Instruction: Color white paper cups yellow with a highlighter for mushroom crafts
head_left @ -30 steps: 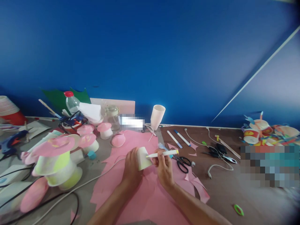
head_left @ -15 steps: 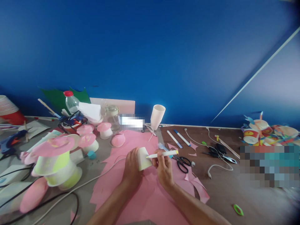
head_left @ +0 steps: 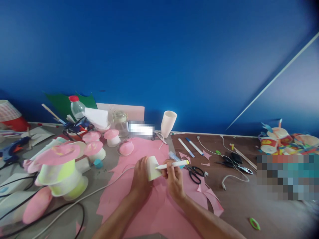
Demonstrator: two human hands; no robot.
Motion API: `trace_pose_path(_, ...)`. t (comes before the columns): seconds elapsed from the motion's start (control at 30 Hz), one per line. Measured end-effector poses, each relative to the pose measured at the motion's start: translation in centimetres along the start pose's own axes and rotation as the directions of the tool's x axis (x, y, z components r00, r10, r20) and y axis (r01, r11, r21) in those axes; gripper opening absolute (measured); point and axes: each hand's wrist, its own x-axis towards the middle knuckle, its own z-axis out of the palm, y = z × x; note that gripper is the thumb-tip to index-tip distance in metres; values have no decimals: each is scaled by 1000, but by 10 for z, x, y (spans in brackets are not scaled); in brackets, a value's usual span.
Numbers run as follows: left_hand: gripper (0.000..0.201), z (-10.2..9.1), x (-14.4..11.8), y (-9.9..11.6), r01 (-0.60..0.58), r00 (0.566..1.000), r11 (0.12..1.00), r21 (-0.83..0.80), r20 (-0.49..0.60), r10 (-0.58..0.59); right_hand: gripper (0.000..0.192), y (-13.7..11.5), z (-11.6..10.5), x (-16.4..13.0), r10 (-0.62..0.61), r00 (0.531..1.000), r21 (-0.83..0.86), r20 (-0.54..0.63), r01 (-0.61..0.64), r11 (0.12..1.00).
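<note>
Your left hand grips small white paper cup on its side, steadying it; right hand pinches yellow-tipped white marker, tip touching cup, above pink paper sheet on bench.

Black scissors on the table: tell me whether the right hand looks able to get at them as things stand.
Probably yes. The black scissors lie in the open just right of the right hand, with nothing over them. But that hand's fingers already grip a yellow-tipped marker, so it would likely need to put it down first.
</note>
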Motion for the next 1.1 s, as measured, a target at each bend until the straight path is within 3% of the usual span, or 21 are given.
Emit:
trace_pose_path(0.33, 42, -1, 1, 3, 28, 1000, 999, 25, -2, -28, 45, 3, -1, -1, -116, 993, -120, 3, 115, 986)
trace_pose_path(1.1, 40, -5, 3, 6, 61, 998, 998, -28, 31, -60, 44, 3, -2, -1, -158, 987, -162, 25, 160, 974)
